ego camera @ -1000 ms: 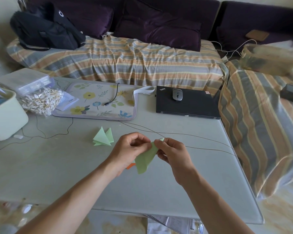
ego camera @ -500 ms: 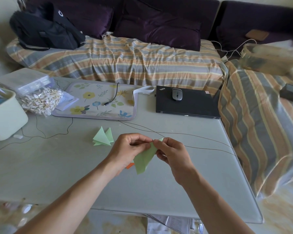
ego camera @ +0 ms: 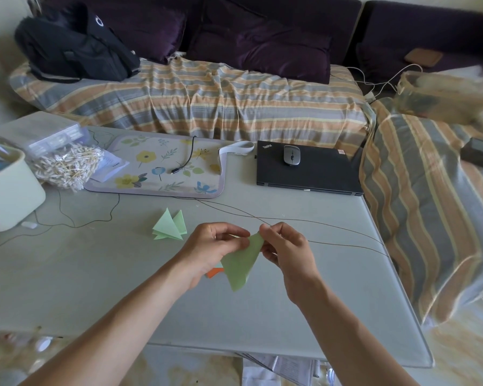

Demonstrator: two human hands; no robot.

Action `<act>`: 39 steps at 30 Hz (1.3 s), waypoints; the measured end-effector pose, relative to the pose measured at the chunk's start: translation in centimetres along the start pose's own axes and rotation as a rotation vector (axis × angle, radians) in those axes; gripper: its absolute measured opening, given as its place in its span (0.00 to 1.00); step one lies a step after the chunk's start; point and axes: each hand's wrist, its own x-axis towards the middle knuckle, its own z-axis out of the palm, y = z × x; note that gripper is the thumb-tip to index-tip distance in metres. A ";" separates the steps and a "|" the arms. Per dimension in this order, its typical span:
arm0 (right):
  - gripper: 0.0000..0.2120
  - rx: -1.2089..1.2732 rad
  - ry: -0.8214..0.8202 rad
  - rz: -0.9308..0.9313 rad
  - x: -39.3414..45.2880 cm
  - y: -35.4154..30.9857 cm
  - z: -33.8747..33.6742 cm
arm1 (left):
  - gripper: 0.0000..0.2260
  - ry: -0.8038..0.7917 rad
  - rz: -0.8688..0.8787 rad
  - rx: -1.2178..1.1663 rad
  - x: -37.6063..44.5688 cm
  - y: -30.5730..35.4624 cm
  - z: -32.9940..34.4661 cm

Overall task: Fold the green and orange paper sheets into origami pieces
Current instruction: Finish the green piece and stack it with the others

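**Bare Forearms, Nothing Worn**

Two forearms enter from the 6 o'clock edge, one from 7 o'clock, one from 5 o'clock. Both are uncovered up to the frame edge: no sleeve shows. The left hand (ego camera: 212, 250) and right hand (ego camera: 287, 253) carry no ring, watch or glove on their visible sides.

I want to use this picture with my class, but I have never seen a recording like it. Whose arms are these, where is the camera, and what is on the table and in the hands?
There is no machine: a person wears a camera on the head, so you look down at their own arms. The left hand and right hand each pinch the top of a folded green paper above the table. An orange paper peeks out beneath it. A finished green origami piece lies further left. Behind are a floral mat and a closed laptop with a mouse on it.
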 end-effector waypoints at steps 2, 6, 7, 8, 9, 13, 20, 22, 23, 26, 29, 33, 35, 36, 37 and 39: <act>0.13 -0.020 0.013 -0.008 0.1 0.2 0.1 | 0.05 -0.026 -0.030 0.022 0.1 0.0 -0.1; 0.11 -0.010 0.012 0.000 0.2 0.6 0.1 | 0.05 -0.034 -0.036 0.033 -0.1 0.0 0.1; 0.11 0.004 -0.002 0.010 0.2 0.6 0.1 | 0.05 -0.025 -0.029 0.027 -0.1 -0.1 0.2; 0.10 0.017 -0.026 0.027 0.3 0.7 0.0 | 0.05 -0.013 -0.023 0.009 -0.1 -0.1 0.2; 0.10 0.024 -0.064 0.050 0.3 0.7 0.0 | 0.05 0.004 -0.020 -0.016 0.0 -0.2 0.1; 0.06 0.011 -0.179 0.102 0.2 0.8 0.2 | 0.05 0.046 -0.026 -0.078 0.1 -0.3 -0.1; 0.05 0.024 -0.107 0.062 0.1 0.7 0.4 | 0.05 0.030 -0.040 -0.103 0.0 -0.2 0.0; 0.06 0.016 -0.096 0.054 0.2 0.9 0.4 | 0.05 0.032 -0.040 -0.098 0.0 -0.2 0.1; 0.07 0.013 -0.093 0.053 0.3 0.9 0.4 | 0.05 0.034 -0.040 -0.098 0.0 -0.2 0.1; 0.06 0.028 -0.096 0.058 0.4 0.9 0.2 | 0.05 0.031 -0.042 -0.090 0.0 -0.2 0.2; 0.06 0.056 -0.081 0.052 0.5 0.8 -0.1 | 0.05 0.018 -0.049 -0.053 0.1 -0.2 0.1; 0.05 0.056 -0.037 0.018 0.4 0.6 -0.1 | 0.05 -0.012 -0.063 -0.030 -0.1 0.0 0.2; 0.05 0.028 0.008 -0.007 0.3 0.7 0.0 | 0.05 -0.013 -0.067 -0.054 -0.2 0.2 0.3; 0.05 0.016 0.032 -0.019 0.3 0.7 0.1 | 0.05 -0.016 -0.070 -0.066 -0.2 0.2 0.3; 0.05 0.005 0.053 -0.031 0.3 0.7 0.2 | 0.05 -0.023 -0.073 -0.074 -0.2 0.2 0.4; 0.06 -0.021 0.087 -0.056 0.4 0.8 0.2 | 0.05 -0.034 -0.085 -0.091 -0.2 0.2 0.5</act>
